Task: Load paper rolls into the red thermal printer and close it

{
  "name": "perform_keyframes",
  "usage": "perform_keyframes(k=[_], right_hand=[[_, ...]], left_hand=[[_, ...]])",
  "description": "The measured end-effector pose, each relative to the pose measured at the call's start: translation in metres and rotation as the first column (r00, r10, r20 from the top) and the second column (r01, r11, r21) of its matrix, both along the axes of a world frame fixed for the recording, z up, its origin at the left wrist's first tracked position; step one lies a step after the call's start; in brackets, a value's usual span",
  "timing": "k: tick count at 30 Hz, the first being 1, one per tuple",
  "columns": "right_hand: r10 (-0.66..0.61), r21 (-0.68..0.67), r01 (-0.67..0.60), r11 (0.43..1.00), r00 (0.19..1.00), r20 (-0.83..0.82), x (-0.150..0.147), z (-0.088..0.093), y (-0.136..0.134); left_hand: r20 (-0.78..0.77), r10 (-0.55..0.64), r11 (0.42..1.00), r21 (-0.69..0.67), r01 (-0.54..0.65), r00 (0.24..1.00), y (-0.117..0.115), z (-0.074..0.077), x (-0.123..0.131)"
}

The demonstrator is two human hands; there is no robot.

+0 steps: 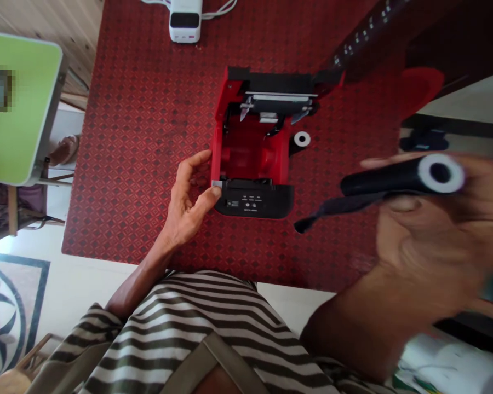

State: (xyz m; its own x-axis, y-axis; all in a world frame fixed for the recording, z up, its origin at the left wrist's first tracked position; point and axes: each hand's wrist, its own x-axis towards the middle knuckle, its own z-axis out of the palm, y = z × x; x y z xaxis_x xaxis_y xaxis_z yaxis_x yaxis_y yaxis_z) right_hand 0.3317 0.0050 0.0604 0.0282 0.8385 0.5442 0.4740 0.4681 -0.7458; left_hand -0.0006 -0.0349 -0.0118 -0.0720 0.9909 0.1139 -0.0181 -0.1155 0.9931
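Note:
A red and black label printer (250,158) stands on the table with its lid raised and its inner bay exposed. My left hand (189,200) grips its front left corner, thumb on the black front panel and fingers along the side. Off to the right, my right hand (431,219) is raised and closed round a black ribbon roll (386,176) with a white core. A loose strip of ribbon (332,207) hangs from that roll toward the printer. A second roll (302,139) with a white core lies against the printer's right side, partly hidden.
The table (148,109) has a red patterned cover. A white device (185,22) with cables sits at the back. To the left stands a green-topped table (20,137), with a person's foot (66,150) beside it. A red round seat (423,87) is at the right.

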Motion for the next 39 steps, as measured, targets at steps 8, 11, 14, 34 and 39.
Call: perform_keyframes(k=[8,11,14,34,39], right_hand=[[0.104,-0.374,-0.130,0.918,0.991,-0.089,-0.007,-0.077,-0.011],[0.181,-0.474,-0.172,0.863,0.983,-0.027,-0.014,-0.076,-0.012],[0.211,-0.535,-0.173,0.827,0.977,0.010,-0.013,-0.070,-0.014],[0.092,-0.361,-0.047,0.931,0.990,0.109,-0.013,-0.103,0.105],[0.100,-0.281,-0.068,0.957,0.990,0.100,-0.003,-0.064,0.091]], left_hand=[[-0.015,-0.025,0.997,0.079,0.026,1.000,0.006,0.001,-0.004],[-0.014,-0.031,0.990,0.135,0.032,0.999,0.008,-0.005,-0.005],[-0.021,-0.033,0.988,0.148,0.035,0.999,0.009,-0.010,-0.007],[-0.069,-0.038,0.995,0.091,0.044,0.997,0.003,-0.005,-0.010],[-0.082,-0.026,0.997,0.069,0.032,0.996,0.002,-0.006,-0.007]])
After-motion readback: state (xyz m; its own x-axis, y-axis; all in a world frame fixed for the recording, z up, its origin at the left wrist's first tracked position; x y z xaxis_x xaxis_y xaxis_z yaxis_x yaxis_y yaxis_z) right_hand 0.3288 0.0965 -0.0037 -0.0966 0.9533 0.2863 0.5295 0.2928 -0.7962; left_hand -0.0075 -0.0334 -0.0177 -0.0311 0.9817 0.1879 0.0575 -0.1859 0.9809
